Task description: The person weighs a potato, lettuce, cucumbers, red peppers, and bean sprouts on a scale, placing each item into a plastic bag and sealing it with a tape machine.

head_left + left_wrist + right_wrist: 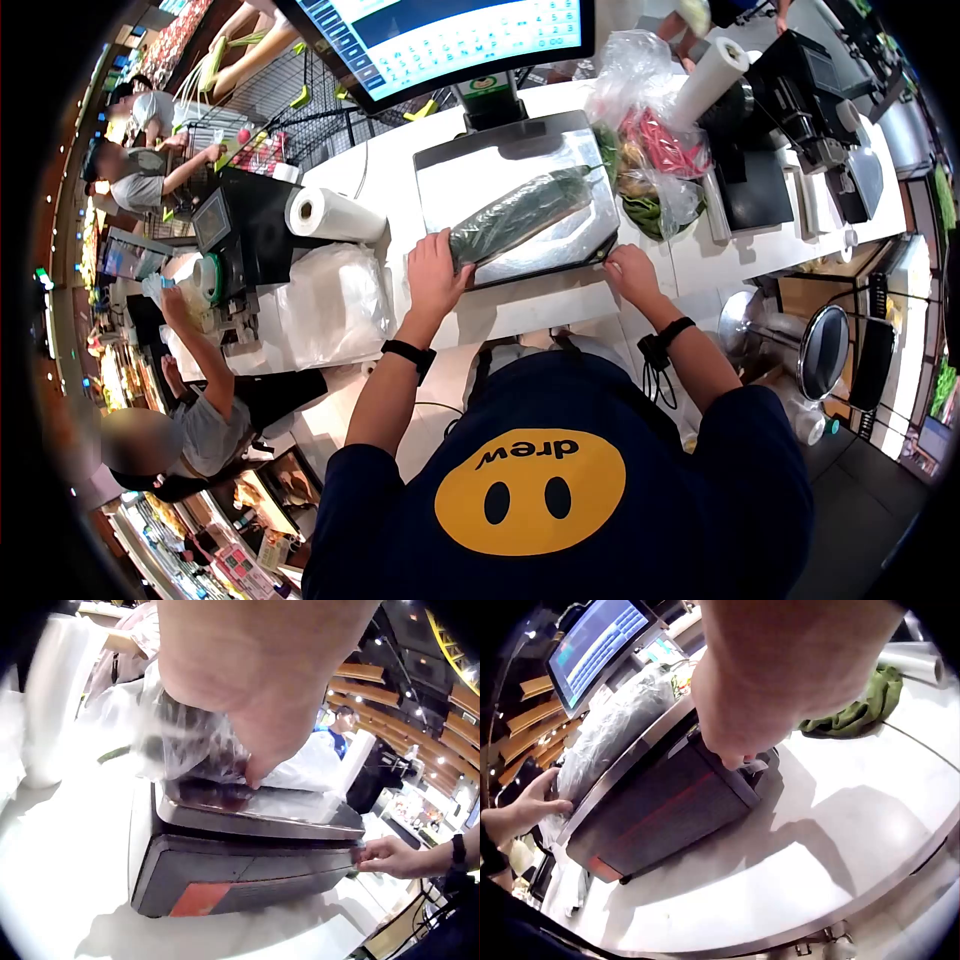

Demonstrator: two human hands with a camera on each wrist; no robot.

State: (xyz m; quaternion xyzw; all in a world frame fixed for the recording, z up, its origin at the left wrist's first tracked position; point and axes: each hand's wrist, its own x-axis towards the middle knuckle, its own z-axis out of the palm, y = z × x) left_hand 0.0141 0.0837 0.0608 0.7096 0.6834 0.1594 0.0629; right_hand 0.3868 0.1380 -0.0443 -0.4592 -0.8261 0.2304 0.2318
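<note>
On a flat metal-topped scale lies a long clear plastic bag with dark green produce inside. My left hand holds the bag's near left end, fingers along its side and thumb low by the plate edge. In the right wrist view the left hand shows against the crinkled bag. At the scale's near right corner, my right hand has its fingers curled around a small part that sticks out; what that part is I cannot tell. The left wrist view shows the right hand pinching there.
A lit touch screen stands behind the scale. Bagged vegetables and a plastic roll are at right. Left are another roll, a stack of clear bags and a person at the counter. Shopping carts stand beyond.
</note>
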